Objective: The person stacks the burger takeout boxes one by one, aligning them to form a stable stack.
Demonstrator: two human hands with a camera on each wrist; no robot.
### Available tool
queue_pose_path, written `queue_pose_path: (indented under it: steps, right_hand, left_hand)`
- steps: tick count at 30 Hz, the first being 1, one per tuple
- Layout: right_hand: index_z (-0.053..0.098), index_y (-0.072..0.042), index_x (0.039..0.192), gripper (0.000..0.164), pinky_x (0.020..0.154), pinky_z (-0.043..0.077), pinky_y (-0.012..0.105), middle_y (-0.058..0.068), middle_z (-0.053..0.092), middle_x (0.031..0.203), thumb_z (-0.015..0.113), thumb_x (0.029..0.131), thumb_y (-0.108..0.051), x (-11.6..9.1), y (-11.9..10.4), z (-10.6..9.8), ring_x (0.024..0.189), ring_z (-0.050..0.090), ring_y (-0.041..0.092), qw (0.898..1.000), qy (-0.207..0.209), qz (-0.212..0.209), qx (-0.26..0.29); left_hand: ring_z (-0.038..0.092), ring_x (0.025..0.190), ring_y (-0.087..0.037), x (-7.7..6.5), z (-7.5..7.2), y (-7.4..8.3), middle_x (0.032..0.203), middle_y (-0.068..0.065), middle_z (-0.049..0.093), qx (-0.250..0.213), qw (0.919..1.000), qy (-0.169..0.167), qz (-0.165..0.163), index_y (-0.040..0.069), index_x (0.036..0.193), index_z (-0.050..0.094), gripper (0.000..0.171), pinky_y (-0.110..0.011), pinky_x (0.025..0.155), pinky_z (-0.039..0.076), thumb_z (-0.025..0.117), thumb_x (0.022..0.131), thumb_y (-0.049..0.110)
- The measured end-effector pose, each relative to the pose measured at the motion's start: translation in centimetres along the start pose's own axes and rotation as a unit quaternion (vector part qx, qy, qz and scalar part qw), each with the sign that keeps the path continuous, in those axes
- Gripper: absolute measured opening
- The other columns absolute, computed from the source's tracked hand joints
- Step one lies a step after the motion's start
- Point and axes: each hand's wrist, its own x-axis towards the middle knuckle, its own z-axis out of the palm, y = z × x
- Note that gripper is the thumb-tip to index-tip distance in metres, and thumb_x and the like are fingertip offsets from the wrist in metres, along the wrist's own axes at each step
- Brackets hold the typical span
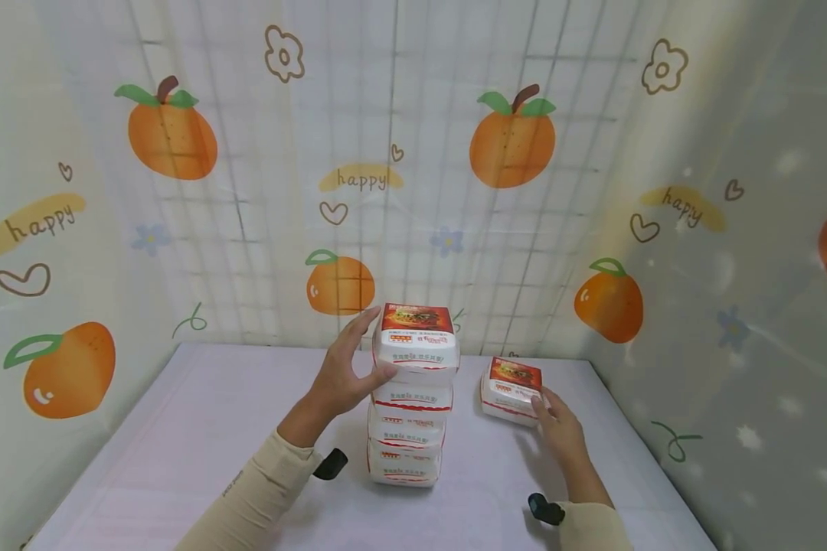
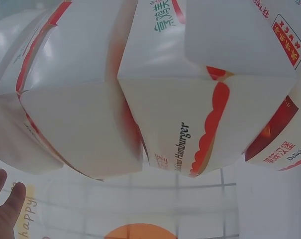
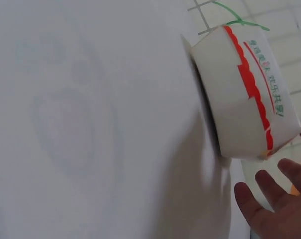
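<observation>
Several white-and-red hamburger boxes stand in a stack (image 1: 406,467) in the middle of the table. My left hand (image 1: 348,375) is at the left side of the top box (image 1: 416,352), its thumb over the lower front and its fingers extended along the side. In the left wrist view, fingertips (image 2: 13,199) show beside the boxes, spread apart. To the right of the stack, a single hamburger box (image 1: 510,390) sits tilted slightly on the table. My right hand (image 1: 561,432) is at its right front corner, with fingers loosely extended and apart in the right wrist view.
The white table (image 1: 200,444) carries the stack and the single box. A curtain (image 1: 427,92) printed with oranges hangs behind the table's back edge, and another curtain side (image 1: 751,306) closes the right. Dark wrist cameras (image 1: 331,464) sit at both sleeves.
</observation>
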Motion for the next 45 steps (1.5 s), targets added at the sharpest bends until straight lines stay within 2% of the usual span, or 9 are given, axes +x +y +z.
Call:
queue_pose_path:
  steps: [5,8,18,28,33,37,41,45]
  right_hand:
    - [0.009,-0.025,0.158,0.101,0.104,0.013,0.072,0.017,-0.001,0.161,0.07,0.084,-0.053,1.4,1.0,0.3,0.143,0.004,0.046,0.999,-0.03,0.015,0.007]
    - [0.007,-0.028,0.158,0.108,0.103,0.011,0.073,0.016,-0.006,0.161,0.079,0.078,-0.044,1.9,1.4,0.4,0.143,-0.002,0.047,0.999,-0.039,0.005,0.006]
    - [0.008,-0.024,0.158,0.108,0.104,0.012,0.071,0.02,-0.004,0.16,0.082,0.079,-0.033,2.8,1.7,0.9,0.142,0.0,0.048,0.999,-0.04,-0.016,-0.007]
    - [0.014,-0.024,0.158,0.103,0.107,0.019,0.066,0.016,0.014,0.16,0.082,0.079,-0.022,3.4,1.8,1.9,0.143,0.011,0.044,1.0,-0.014,-0.011,0.007]
    - [0.019,-0.02,0.157,0.102,0.107,0.02,0.065,0.02,0.019,0.157,0.083,0.078,-0.021,3.3,1.8,2.1,0.142,0.014,0.045,1.0,0.005,-0.017,-0.008]
    - [0.019,-0.014,0.157,0.106,0.107,0.02,0.066,0.025,0.014,0.156,0.086,0.074,-0.024,3.3,1.6,2.0,0.141,0.014,0.048,0.999,0.01,-0.04,-0.022]
    - [0.015,-0.018,0.157,0.11,0.106,0.019,0.068,0.023,0.006,0.159,0.087,0.073,-0.025,3.3,1.3,2.0,0.141,0.01,0.049,0.999,-0.002,-0.046,-0.019]
    - [0.014,-0.018,0.157,0.107,0.107,0.017,0.067,0.022,0.007,0.159,0.084,0.077,-0.023,3.3,1.2,2.1,0.142,0.009,0.047,0.998,-0.007,-0.053,-0.024]
  left_hand:
    - [0.034,0.138,-0.021,0.1,0.0,-0.1,0.154,0.002,0.033,0.0,1.0,-0.002,-0.006,0.015,0.152,0.031,0.085,-0.058,0.1,0.039,0.06,0.087,0.06]
    - [0.033,0.138,-0.021,0.2,0.0,-0.2,0.154,0.002,0.033,0.003,1.0,-0.003,-0.006,0.016,0.152,0.031,0.084,-0.058,0.1,0.039,0.06,0.087,0.06]
    - [0.03,0.14,-0.02,0.3,0.0,-0.1,0.154,0.003,0.034,0.007,0.9999,-0.008,-0.009,0.017,0.153,0.031,0.084,-0.058,0.102,0.037,0.061,0.087,0.06]
    - [0.03,0.14,-0.021,0.3,0.0,-0.1,0.154,0.003,0.033,0.01,0.9998,-0.01,-0.014,0.017,0.153,0.031,0.084,-0.059,0.101,0.038,0.062,0.086,0.059]
    - [0.031,0.14,-0.021,0.3,0.1,-0.2,0.154,0.002,0.033,0.011,0.9999,-0.008,-0.009,0.017,0.153,0.031,0.084,-0.059,0.101,0.037,0.061,0.086,0.06]
    - [0.031,0.139,-0.02,0.3,0.1,-0.1,0.154,0.003,0.034,0.012,0.9998,-0.006,-0.012,0.018,0.153,0.031,0.084,-0.058,0.101,0.038,0.061,0.086,0.06]
    - [0.032,0.139,-0.02,0.4,0.0,-0.1,0.154,0.003,0.033,0.014,0.9998,-0.005,-0.013,0.018,0.153,0.031,0.084,-0.058,0.1,0.039,0.061,0.086,0.06]
    - [0.033,0.138,-0.021,0.4,0.0,-0.2,0.154,0.003,0.033,0.013,0.9998,-0.004,-0.012,0.016,0.152,0.031,0.085,-0.059,0.1,0.039,0.06,0.086,0.061]
